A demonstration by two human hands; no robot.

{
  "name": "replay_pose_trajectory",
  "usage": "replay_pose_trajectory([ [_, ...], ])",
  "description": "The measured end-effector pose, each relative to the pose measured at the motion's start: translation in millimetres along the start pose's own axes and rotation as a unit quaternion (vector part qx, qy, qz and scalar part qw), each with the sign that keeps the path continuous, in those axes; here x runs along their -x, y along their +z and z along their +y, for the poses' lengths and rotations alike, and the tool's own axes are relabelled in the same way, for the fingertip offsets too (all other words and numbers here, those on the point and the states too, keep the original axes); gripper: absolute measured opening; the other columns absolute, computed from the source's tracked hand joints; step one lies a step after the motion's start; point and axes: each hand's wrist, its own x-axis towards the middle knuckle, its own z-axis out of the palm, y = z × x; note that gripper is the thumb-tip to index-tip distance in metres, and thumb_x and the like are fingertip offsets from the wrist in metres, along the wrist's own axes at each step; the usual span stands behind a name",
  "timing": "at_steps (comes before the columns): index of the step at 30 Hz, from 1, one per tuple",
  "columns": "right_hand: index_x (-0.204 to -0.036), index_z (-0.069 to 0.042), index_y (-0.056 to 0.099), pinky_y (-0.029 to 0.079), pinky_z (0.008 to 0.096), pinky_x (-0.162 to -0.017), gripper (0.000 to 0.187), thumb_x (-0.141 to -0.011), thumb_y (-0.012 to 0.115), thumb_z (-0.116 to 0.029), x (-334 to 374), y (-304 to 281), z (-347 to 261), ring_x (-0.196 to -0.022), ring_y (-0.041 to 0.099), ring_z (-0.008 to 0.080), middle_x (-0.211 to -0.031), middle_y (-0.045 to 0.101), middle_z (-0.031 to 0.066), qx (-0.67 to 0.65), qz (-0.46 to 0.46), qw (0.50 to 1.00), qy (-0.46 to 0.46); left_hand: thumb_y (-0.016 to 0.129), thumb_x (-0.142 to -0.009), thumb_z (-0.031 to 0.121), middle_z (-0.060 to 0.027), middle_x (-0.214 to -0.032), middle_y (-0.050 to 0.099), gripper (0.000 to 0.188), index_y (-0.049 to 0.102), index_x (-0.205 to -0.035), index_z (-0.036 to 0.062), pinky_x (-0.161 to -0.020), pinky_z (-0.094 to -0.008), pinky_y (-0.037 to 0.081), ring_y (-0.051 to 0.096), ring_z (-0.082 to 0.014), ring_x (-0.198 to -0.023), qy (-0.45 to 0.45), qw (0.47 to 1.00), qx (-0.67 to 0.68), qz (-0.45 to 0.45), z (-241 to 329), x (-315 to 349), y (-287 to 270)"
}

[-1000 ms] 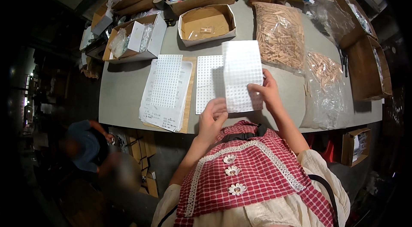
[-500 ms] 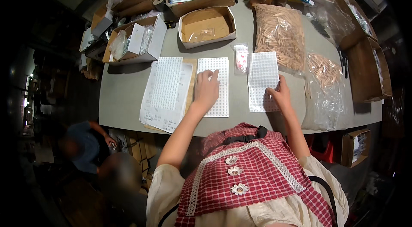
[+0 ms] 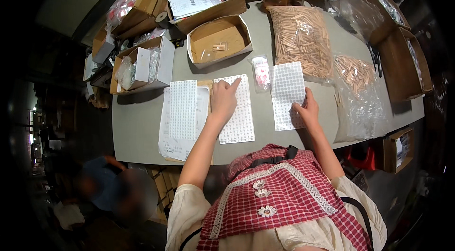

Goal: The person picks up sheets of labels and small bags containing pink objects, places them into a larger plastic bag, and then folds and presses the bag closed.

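Note:
My left hand rests on a white sheet of small round printed stickers in the middle of the table. Its index finger stretches toward the sheet's upper right part, while the other fingers bend more; nothing is held in it. At the right, my right hand grips the right edge of a second sticker sheet, thumb on top. This sheet looks slightly bent. Farther left, a third sticker sheet lies over a printed paper with handwriting. Between and beyond the two hands is a small plastic packet with a white and red card.
Beyond the hands stand an open carton holding a small bag of dowels and a large bag of wooden dowels. A smaller dowel bag lies right. Cartons line both sides. A person in blue is at the lower left.
My view has shifted a little. My left index finger now points out toward the sheet's upper right, with the other fingers drawn in. My right hand keeps its grip on the right sheet's edge.

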Motion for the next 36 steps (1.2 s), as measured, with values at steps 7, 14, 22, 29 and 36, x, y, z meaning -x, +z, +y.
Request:
replay_pose_trajectory([
  [7, -0.125, -0.003, 0.055, 0.049, 0.0417, -0.06, 0.06, -0.07, 0.069, -0.023, -1.9, 4.1, -4.9, -0.063, 0.064, 0.0326, -0.074, 0.066, 0.0167, 0.062, 0.021, 0.998, -0.016, 0.055, -0.094, 0.009, -0.0081, -0.097, 0.055, 0.039, 0.066, -0.128, 0.0233, -0.091, -0.0409, 0.042, 0.049, -0.028, -0.097, 0.008, 1.0, 0.006, 0.008, 4.2, 3.4, -5.6],
  [14, -0.123, -0.002, 0.056, 0.048, 0.0403, -0.058, 0.059, -0.07, 0.069, -0.024, -1.0, 6.2, -4.8, -0.06, 0.063, 0.0306, -0.069, 0.064, 0.0148, 0.073, 0.025, 0.997, -0.029, 0.057, -0.089, 0.003, -0.0087, -0.098, 0.055, 0.042, 0.067, -0.126, 0.0205, -0.091, -0.0408, 0.042, 0.051, -0.028, -0.101, 0.054, 0.998, -0.003, 0.024, 5.3, 10.1, -6.5],
  [22, -0.122, -0.001, 0.057, 0.048, 0.0404, -0.058, 0.057, -0.071, 0.069, -0.023, -2.3, 6.8, -7.9, -0.059, 0.062, 0.0303, -0.069, 0.064, 0.0149, 0.096, 0.024, 0.994, -0.042, 0.061, -0.09, 0.022, -0.0182, -0.139, 0.049, 0.05, 0.054, -0.139, 0.0107, -0.112, -0.05, 0.027, 0.041, -0.0348, -0.133, 0.065, 0.997, -0.029, -0.01, -38.3, -17.9, -11.5],
  [29, -0.121, 0.0, 0.057, 0.047, 0.0387, -0.057, 0.055, -0.071, 0.069, -0.021, 2.3, 7.1, -11.3, -0.057, 0.06, 0.0267, -0.066, 0.061, 0.0131, 0.077, 0.029, 0.995, -0.061, 0.062, -0.091, 0.021, -0.0197, -0.14, 0.049, 0.049, 0.054, -0.136, 0.0047, -0.111, -0.0505, 0.03, 0.042, -0.0341, -0.134, 0.122, 0.992, -0.029, 0.009, -39.5, -10.1, -18.8],
  [36, -0.132, 0.001, 0.049, 0.049, 0.0416, -0.07, 0.065, -0.072, 0.069, -0.015, -0.6, 3.2, -11.5, -0.075, 0.062, 0.0339, -0.089, 0.064, 0.0199, 0.076, 0.032, 0.995, -0.049, 0.067, -0.081, 0.008, -0.013, -0.097, 0.065, 0.015, 0.063, -0.095, 0.0032, -0.09, -0.0434, 0.045, 0.059, -0.0335, -0.099, 0.115, 0.983, 0.091, 0.112, -23.4, -11.0, -29.5],
])
